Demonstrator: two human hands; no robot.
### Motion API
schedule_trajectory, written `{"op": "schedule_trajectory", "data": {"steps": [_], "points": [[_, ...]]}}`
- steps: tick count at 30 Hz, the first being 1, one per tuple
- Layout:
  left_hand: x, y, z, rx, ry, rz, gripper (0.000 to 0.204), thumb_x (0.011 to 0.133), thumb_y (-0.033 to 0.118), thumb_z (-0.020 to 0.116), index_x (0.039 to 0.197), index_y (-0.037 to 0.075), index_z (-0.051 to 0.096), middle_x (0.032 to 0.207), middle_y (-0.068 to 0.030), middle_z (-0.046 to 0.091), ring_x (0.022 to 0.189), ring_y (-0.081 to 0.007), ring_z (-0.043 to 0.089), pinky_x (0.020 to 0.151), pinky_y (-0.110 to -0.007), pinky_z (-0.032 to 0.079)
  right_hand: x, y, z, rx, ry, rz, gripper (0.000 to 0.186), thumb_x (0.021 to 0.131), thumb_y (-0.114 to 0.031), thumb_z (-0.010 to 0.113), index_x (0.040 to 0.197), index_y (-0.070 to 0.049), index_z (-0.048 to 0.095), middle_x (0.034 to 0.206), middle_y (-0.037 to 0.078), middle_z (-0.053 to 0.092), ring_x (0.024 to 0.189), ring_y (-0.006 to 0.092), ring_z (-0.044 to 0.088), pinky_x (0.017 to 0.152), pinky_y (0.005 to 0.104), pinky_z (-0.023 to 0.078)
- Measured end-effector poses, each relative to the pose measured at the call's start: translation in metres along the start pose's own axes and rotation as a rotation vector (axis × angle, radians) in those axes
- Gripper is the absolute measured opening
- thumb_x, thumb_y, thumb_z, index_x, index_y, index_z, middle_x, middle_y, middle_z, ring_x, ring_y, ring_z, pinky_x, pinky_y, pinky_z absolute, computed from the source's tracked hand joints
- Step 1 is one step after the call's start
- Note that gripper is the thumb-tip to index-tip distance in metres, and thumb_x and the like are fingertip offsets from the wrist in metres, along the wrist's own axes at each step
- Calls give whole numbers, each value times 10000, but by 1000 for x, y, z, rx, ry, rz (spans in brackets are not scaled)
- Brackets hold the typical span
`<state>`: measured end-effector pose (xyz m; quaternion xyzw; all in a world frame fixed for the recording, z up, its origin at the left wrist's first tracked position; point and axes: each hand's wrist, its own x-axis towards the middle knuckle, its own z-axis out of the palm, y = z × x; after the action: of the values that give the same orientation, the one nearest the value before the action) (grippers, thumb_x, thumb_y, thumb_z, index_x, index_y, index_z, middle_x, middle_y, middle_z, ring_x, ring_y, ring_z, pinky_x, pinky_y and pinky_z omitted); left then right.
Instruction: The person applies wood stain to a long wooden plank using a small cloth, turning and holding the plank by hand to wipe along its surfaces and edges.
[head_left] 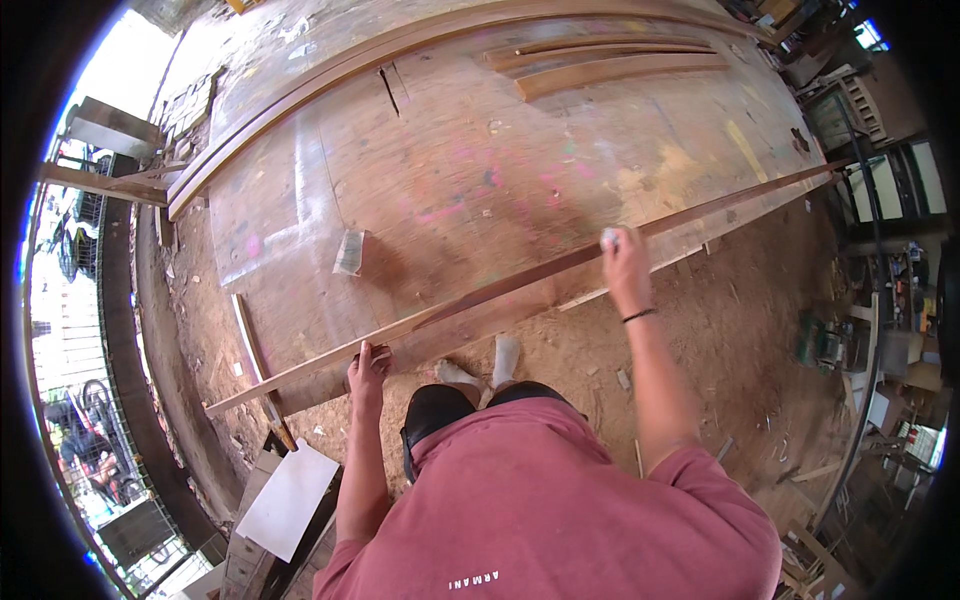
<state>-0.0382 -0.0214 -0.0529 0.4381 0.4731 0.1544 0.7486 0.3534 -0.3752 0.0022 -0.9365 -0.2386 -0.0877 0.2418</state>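
A long, narrow wooden strip [505, 282] runs slantwise across the near side of the worktable, from lower left to upper right. Its left stretch is pale, while from about the middle rightward the wood looks darker. My left hand [368, 372] is closed around the pale part, with the thumb at its upper edge. Farther along the strip, my right hand [626, 265] is closed on a small whitish wad [609, 237] at the dark part. What the wad is made of is too small to tell, and the fingers hide most of it.
The paint-stained plywood worktable [440, 180] carries a small block-like packet [350, 252]. Several loose boards [620, 72] lie at its far right, and long planks [330, 75] along its far edge. A white sheet [289, 500] lies at lower left. Cluttered shelves [910, 330] stand at right.
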Motion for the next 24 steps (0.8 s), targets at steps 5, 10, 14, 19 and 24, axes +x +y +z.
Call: {"op": "schedule_trajectory", "data": {"steps": [5,10,14,19,24], "points": [[0,-4,7,-47,14,2,396,1064,412,621,1124,24,672,987,-96,735,828,-173,691,727,-318,528,-63,-152,48,229,-159,-222,140,977,-130,621,1060,-18,610,1048,191,593,1037,387,580,880,481,492],[14,-18,-13,-25,-100,4,407,1068,445,597,1142,52,674,1034,-77,743,882,-176,696,743,-330,535,-77,-197,51,255,-253,-224,119,983,-162,615,1041,-59,608,1016,164,600,1018,355,585,882,480,502],[2,3,-9,-42,-140,-87,439,1072,465,578,1201,53,656,1090,-80,739,904,-195,697,790,-348,540,-43,-116,21,137,-44,-67,133,973,-112,617,1072,-23,613,1015,190,602,1012,395,584,886,503,483],[9,13,-62,-217,-101,-227,572,1037,582,567,1282,66,611,1208,-104,710,1001,-252,683,915,-394,524,-69,-176,34,112,-128,-98,156,946,-68,640,1085,-2,615,1042,196,596,1015,402,576,887,496,477],[15,32,-129,-247,-81,-244,588,1029,602,568,1260,63,614,1214,-106,701,1037,-252,674,905,-400,527,-128,-303,85,281,-182,-215,156,958,-102,634,1078,-10,592,1055,192,575,1048,379,557,927,494,472]]}}
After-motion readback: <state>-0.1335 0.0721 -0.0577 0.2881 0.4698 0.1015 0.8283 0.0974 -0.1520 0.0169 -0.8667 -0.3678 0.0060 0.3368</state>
